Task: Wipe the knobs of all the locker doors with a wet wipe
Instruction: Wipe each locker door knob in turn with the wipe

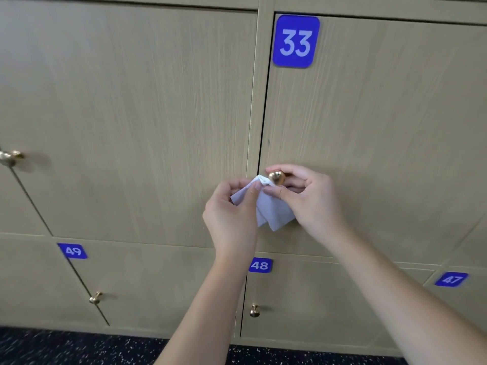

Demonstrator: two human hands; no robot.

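A round brass knob (276, 177) sticks out at the left edge of the locker door numbered 33 (369, 127). A white wet wipe (271, 210) hangs folded just below and left of the knob. My left hand (232, 214) pinches the wipe's upper left part between thumb and fingers. My right hand (308, 196) curls around the knob from the right, its forefinger over the top, and its thumb pinches the wipe's top edge against the knob's underside.
Other brass knobs show on the door at far left (9, 157), on door 49 (95, 297) and on door 48 (254, 311). Door 47 (451, 279) is at lower right. Dark speckled floor (66, 346) runs along the bottom.
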